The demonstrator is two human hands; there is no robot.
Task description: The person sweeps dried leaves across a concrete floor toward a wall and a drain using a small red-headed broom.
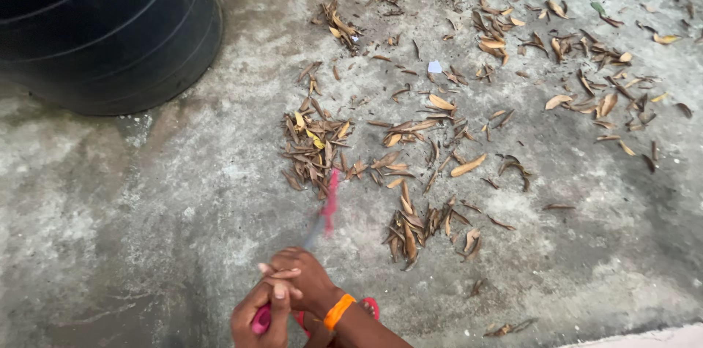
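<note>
Both my hands, left hand (258, 316) and right hand (302, 282), grip the pink handle (261, 321); the blurred broom (329, 200), probably, runs up-frame toward the leaf pile (315, 147) at centre.

both hands (282, 300) sit at six o'clock on a broom handle (322, 212) reaching toward twelve into dry leaves (315, 147) on the concrete floor (146, 209); a round tank (102, 26) stands at ten o'clock.
</note>
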